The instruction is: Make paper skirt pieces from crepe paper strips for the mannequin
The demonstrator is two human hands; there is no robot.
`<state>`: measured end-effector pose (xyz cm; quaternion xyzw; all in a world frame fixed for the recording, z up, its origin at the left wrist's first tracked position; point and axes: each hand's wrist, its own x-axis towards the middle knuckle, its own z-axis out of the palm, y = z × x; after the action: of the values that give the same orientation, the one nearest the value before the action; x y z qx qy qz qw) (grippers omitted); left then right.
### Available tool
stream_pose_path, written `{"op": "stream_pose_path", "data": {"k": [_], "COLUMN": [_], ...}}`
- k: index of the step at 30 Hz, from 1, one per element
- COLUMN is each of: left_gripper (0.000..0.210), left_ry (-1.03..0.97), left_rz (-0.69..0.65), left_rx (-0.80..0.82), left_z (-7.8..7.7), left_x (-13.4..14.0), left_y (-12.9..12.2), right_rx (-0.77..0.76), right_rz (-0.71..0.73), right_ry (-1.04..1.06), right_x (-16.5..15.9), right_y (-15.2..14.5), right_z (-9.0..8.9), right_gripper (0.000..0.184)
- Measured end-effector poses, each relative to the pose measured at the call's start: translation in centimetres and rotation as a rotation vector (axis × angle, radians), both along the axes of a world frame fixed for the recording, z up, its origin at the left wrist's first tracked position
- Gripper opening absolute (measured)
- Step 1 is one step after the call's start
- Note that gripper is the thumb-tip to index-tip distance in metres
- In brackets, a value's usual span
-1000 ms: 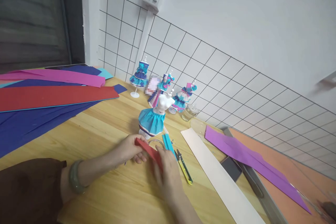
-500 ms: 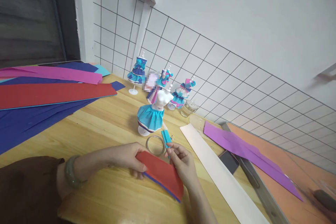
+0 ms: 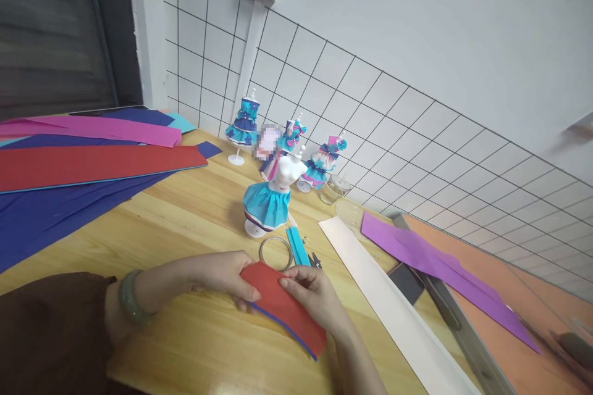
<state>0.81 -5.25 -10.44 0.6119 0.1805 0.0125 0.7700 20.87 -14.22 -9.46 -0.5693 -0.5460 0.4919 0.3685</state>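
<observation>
A red paper strip with a blue underside [image 3: 287,307] is held between both hands above the wooden table. My left hand [image 3: 227,278] pinches its left end, the thumb on top. On the strip's far edge my right hand [image 3: 310,296] closes, thumb over the red face. Just beyond lie a coil of silver wire [image 3: 277,253], a folded turquoise paper strip [image 3: 298,245] and a dark-tipped tool [image 3: 316,260], partly hidden by my right hand. A small white mannequin [image 3: 288,173] in a pleated turquoise skirt [image 3: 267,205] stands behind the wire.
Several dressed mini mannequins [image 3: 242,120] and a glass jar [image 3: 335,189] stand near the wire grid [image 3: 324,83]. Red paper [image 3: 102,166] and blue paper [image 3: 60,222] lie left. White paper [image 3: 384,302], purple paper [image 3: 440,278] and a dark phone [image 3: 406,284] are at right.
My right hand's fingers have moved from beside the turquoise strip onto the red strip's far edge. The dark-tipped tool has come into view. The red strip bends slightly more.
</observation>
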Motion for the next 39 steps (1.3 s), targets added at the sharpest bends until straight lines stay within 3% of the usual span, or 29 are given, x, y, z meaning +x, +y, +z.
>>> {"op": "stream_pose_path", "data": {"k": [6,12,17,22,27,30,34,39], "left_gripper": [0.039,0.033,0.028,0.035,0.045,0.045,0.038,0.035], "left_ry": [0.052,0.046,0.022,0.009,0.116,0.105,0.075,0.053], "left_rz": [0.279,0.319,0.335,0.346,0.357,0.343,0.272,0.306], "left_rx": [0.302,0.437,0.441,0.408,0.443,0.418,0.415,0.437], "left_z": [-0.2,-0.3,-0.6,-0.7,-1.4,-1.7,-1.3,-0.6], "left_x": [0.6,0.9,1.1,1.2,1.3,1.3,1.2,1.1], "left_y": [0.4,0.4,0.2,0.1,0.3,0.4,0.2,0.1], "right_rx": [-0.036,0.007,0.008,0.036,0.086,0.108,0.116,0.085], "right_rz": [0.026,0.043,0.029,0.030,-0.017,-0.010,0.012,0.011], "right_ry": [-0.022,0.059,0.170,0.164,0.167,0.163,0.155,0.083], "right_x": [-0.3,-0.8,-1.0,-0.6,-0.5,-0.7,-1.0,-0.6], "right_y": [0.1,0.3,0.7,1.0,1.0,0.9,0.9,0.8], "right_z": [-0.5,-0.9,-1.6,-1.9,-1.7,-1.7,-1.7,-1.7], "right_gripper": [0.031,0.032,0.037,0.035,0.050,0.050,0.046,0.044]}}
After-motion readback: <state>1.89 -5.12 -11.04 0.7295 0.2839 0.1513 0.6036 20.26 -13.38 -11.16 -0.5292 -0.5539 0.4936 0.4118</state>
